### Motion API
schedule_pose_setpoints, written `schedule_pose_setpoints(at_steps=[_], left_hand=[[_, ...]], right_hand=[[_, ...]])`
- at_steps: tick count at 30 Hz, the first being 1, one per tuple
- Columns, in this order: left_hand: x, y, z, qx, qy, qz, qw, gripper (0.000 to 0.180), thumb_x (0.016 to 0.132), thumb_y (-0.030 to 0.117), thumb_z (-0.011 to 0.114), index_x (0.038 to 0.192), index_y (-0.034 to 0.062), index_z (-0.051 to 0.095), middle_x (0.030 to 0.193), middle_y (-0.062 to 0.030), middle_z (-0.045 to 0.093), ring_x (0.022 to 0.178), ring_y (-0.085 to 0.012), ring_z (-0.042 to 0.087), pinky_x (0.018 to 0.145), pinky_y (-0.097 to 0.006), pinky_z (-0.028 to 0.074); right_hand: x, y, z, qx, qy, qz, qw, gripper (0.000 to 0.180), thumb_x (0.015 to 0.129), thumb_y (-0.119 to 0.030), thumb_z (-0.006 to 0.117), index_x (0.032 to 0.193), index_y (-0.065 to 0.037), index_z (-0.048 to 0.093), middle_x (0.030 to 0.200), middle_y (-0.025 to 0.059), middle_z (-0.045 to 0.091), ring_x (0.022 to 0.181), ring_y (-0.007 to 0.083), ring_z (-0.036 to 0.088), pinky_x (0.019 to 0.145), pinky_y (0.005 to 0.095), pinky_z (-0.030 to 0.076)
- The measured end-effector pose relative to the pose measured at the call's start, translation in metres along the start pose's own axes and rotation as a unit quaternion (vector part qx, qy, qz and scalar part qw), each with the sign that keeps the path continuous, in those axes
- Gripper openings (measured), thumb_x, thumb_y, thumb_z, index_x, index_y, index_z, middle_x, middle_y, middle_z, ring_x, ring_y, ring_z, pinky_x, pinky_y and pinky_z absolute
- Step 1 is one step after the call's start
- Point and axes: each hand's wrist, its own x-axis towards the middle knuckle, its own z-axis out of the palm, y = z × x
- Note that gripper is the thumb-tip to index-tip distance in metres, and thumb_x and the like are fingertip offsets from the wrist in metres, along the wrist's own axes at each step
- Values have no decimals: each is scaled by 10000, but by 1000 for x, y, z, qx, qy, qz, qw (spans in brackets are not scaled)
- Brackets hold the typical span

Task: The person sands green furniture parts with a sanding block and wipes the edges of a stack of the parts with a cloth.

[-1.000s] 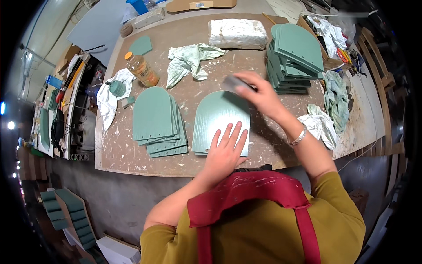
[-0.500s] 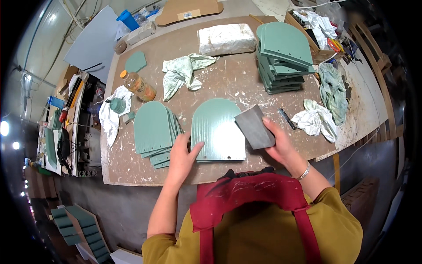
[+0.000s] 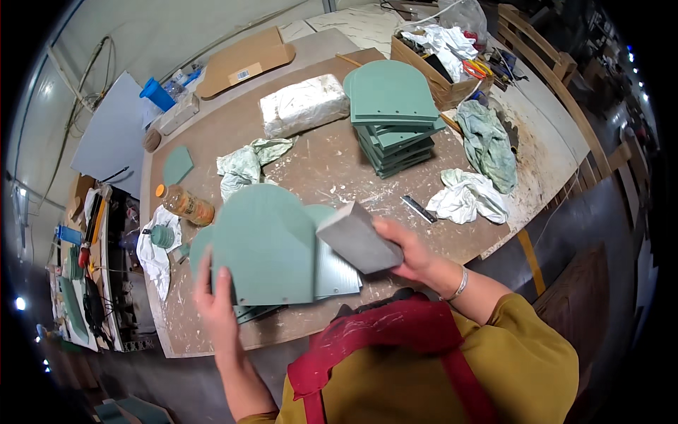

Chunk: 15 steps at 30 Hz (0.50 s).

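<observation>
My left hand (image 3: 217, 300) grips a green arch-topped panel (image 3: 265, 244) by its left edge, thumb on the near face. The panel is lifted off the table, its straight edge with small holes toward me. Under it, partly hidden, lie another green panel (image 3: 337, 272) with a shiny face and the left-hand pile of panels (image 3: 202, 246). In my right hand (image 3: 417, 254) is a grey sanding block (image 3: 360, 239), held tilted beside the lifted panel's right edge; I cannot tell whether they touch.
Farther back stands a tall stack of green panels (image 3: 395, 92), next to a white wrapped bundle (image 3: 304, 106). Rags (image 3: 470, 196), a dark utility knife (image 3: 419, 208), an orange-capped bottle (image 3: 185, 205) and a wooden box (image 3: 431, 71) of tools and cloth are about the table.
My left hand has taken a green panel from the left pile and raised it over the other panel. The sanding block stays in my right hand. The whole view has shifted and turned.
</observation>
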Motion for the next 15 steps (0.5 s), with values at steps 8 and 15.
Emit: schedule_pose_setpoints(at_steps=[8,15], left_hand=[[-28,40,74,543,-210,379,720,486,775,48,620,1258,1,591,1125,-132,609,799,-239,618,647,-316,547],[13,-16,111,407,-272,272,828,548,871,355,680,1318,60,560,1338,-183,544,1097,-386,593,937,-437,492]], right_hand=[[38,-8,-4,179,12,-29,983,528,1002,-344,500,1394,7,460,1389,194,537,1265,321,539,1109,464,392],[23,0,-44,165,115,-37,979,469,1009,-344,485,1345,-20,530,1358,152,584,1234,297,567,1091,444,404]])
